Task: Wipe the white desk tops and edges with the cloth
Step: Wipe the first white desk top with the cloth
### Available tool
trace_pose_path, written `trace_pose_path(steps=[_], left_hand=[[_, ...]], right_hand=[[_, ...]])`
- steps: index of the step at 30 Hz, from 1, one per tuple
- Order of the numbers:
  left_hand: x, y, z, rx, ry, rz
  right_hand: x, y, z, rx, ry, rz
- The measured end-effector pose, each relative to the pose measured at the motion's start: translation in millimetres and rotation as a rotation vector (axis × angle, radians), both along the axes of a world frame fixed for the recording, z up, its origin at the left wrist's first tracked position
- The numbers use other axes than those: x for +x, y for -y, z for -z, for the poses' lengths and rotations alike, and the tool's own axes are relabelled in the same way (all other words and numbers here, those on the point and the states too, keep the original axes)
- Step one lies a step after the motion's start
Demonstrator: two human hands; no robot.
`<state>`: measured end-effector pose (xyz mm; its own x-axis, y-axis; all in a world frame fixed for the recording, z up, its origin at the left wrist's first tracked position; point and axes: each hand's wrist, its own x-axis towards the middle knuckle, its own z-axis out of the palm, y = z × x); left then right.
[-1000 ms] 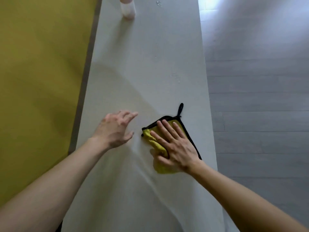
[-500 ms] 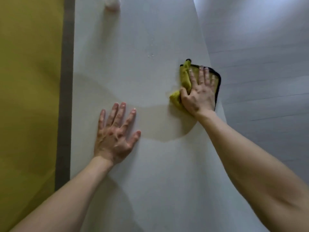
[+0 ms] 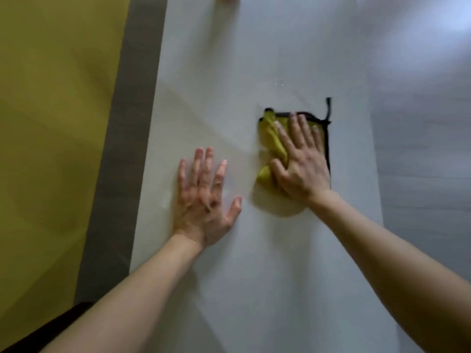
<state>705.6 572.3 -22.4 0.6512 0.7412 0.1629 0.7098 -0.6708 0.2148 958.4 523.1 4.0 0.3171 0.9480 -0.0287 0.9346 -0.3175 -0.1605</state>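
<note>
hands: right (image 3: pixel 300 164) flat on cloth (image 3: pixel 270 141) | yellow, black-edged, seemingly bunched

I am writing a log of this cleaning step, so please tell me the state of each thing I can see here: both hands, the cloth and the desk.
left hand: open, flat on the desk, fingers spread, holds nothing.
right hand: open, palm pressed flat on the cloth.
cloth: yellow with black trim, bunched at its left side, flat on the desk, loop sticking out at the far corner.
desk: white top, mostly bare, a few small specks beyond the cloth.
</note>
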Motion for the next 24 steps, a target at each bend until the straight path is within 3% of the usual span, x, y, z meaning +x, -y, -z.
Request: trace_pose_path(steps=[2, 4, 6, 9, 11, 12, 16, 19, 21, 24], left_hand=[[-1.2, 3.5, -3.3, 0.014, -0.035, -0.105], [-0.2, 6.2, -3.0, 0.014, -0.037, -0.103], [2.9, 6.6, -0.8, 0.022, -0.001, -0.095], [4.1, 4.3, 1.5, 0.039, 0.024, -0.103], [1.5, 5.1, 0.0, 0.030, 0.005, -0.110], [0.6, 5.3, -3.2, 0.020, -0.002, -0.111], [-4.7, -20.9, -21.2, 0.015, 0.001, -0.052], [-13.3, -46.0, -15.8, 0.058, -0.041, -0.041], [-12.8, -50.2, -6.9, 0.055, -0.015, -0.088], [-9.1, -47.9, -2.4, 0.025, 0.011, -0.041]], right_hand=[[-28.3, 31.6, -2.3, -0.022, -0.034, -0.433], [-0.4, 29.8, -3.5, -0.006, -0.065, -0.613], [54.7, -3.5, -0.1, 0.055, -0.055, -0.384], [109.6, -56.6, -2.2, -0.026, -0.037, 0.288], [87.9, -63.1, -0.1, -0.036, -0.024, 0.352], [62.9, -53.7, -0.3, -0.013, -0.009, 0.229], [-17.5, 8.0, -9.9, -0.040, 0.004, -0.611], [33.2, -8.4, -10.5, -0.049, -0.104, -0.808], [92.2, -39.9, -5.8, -0.016, -0.081, -0.584], [148.3, -78.5, -5.7, -0.072, -0.025, 0.137]])
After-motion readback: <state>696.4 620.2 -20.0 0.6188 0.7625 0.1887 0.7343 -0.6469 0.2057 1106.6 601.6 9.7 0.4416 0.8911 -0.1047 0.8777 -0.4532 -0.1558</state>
